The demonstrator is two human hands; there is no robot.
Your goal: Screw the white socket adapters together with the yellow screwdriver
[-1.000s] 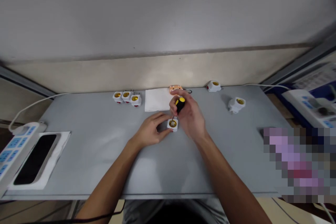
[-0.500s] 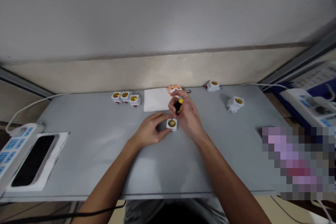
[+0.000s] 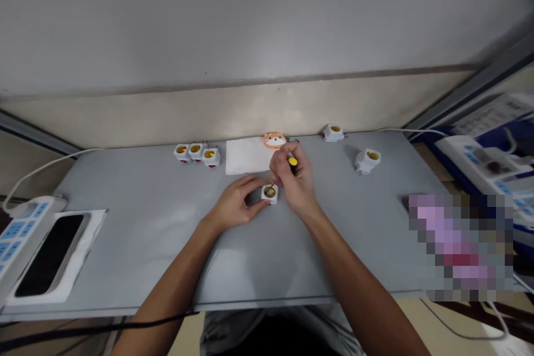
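A white lamp socket [image 3: 270, 194] with a gold-coloured inner ring stands on the grey table in the middle. My left hand [image 3: 240, 203] grips it from the left between thumb and fingers. Above and to the right, my right hand [image 3: 294, 178] is closed around a screwdriver [image 3: 292, 161] with a yellow-ended handle. Its thin metal shaft slants down to the left, and the tip is inside the socket's opening. Most of the handle is hidden by the fingers.
Three similar sockets [image 3: 196, 151] stand at the back left; two more [image 3: 332, 133] are at the back right. Behind my hands lie a white sheet [image 3: 246, 156] and an orange animal-face item [image 3: 274, 140]. A phone [image 3: 54, 256] and power strip [image 3: 25, 225] are left.
My right hand has turned around the screwdriver, so the yellow handle end now faces up. The view has shifted slightly; my left hand still holds the socket.
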